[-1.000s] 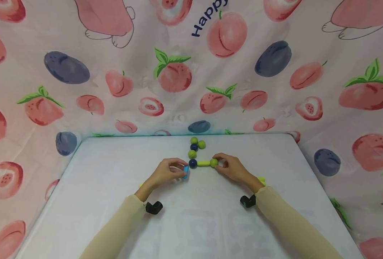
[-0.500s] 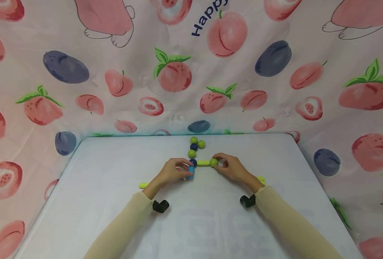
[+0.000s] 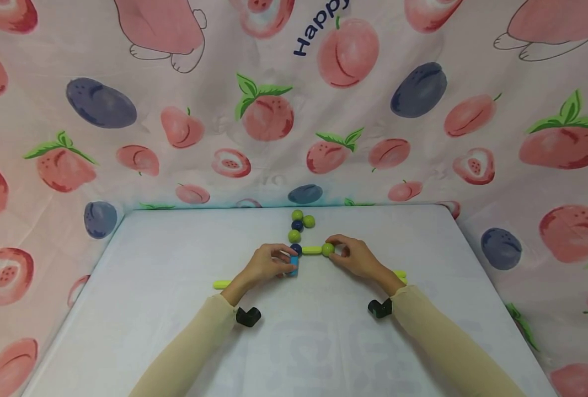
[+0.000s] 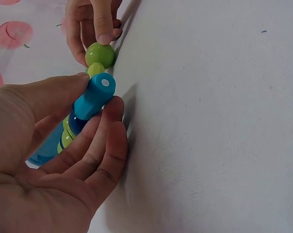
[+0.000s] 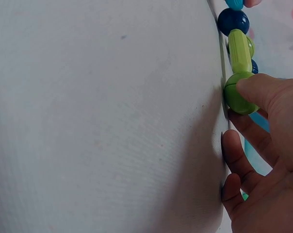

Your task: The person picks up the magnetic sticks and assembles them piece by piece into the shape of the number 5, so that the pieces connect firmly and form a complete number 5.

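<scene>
My left hand (image 3: 266, 262) pinches a short blue rod (image 3: 294, 266) between thumb and fingers. In the left wrist view the blue rod (image 4: 94, 97) points its white-dotted end at the camera, its other end right at a dark blue ball (image 4: 78, 122). From that dark blue ball (image 3: 297, 250) a yellow-green rod (image 3: 311, 250) runs right to a green ball (image 3: 328, 250). My right hand (image 3: 357, 258) pinches this ball; the right wrist view shows the thumb on top of the green ball (image 5: 237, 94) and a finger below.
Beyond the dark blue ball, a row of green balls (image 3: 294, 236) and another dark blue ball (image 3: 297, 225) reaches toward the white table's (image 3: 199, 231) back edge. Yellow-green rods lie beside each forearm, one left (image 3: 222, 284), more partly hidden right (image 3: 400, 275). Fruit-printed cloth (image 3: 269, 160) hangs behind.
My left hand has moved right, bringing the blue rod up to the near side of the dark blue ball. The right hand has stayed on the green ball.
</scene>
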A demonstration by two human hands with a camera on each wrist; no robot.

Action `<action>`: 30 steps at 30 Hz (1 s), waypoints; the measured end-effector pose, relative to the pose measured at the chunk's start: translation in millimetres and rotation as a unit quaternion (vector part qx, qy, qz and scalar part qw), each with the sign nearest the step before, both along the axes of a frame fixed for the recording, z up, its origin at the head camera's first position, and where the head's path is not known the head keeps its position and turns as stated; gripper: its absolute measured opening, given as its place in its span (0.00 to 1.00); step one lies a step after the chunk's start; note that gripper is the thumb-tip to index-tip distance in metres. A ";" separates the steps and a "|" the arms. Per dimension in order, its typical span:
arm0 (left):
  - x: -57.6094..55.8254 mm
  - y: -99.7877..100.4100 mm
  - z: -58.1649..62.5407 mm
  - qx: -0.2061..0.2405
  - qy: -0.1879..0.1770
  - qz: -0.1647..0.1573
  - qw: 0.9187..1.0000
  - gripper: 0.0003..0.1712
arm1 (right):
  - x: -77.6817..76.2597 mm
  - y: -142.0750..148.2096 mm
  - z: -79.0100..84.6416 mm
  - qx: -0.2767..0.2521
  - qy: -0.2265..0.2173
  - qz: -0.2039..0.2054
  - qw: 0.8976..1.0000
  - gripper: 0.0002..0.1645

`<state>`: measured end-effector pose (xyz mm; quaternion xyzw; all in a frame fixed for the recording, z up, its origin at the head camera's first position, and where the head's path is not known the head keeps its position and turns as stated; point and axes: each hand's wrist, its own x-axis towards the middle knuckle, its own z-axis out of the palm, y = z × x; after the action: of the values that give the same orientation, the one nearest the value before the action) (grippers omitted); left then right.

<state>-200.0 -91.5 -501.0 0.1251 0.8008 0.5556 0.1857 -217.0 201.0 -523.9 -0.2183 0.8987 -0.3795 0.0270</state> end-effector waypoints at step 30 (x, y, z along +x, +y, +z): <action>-1.9 7.5 -6.2 -0.042 0.038 0.017 0.998 0.16 | 1.0 -0.6 1.5 0.003 -0.009 -0.005 1.000 0.23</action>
<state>-202.0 -84.0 -507.3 0.1251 0.8319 0.5191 0.1507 -216.0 200.4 -522.4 -0.2101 0.9007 -0.3787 0.0334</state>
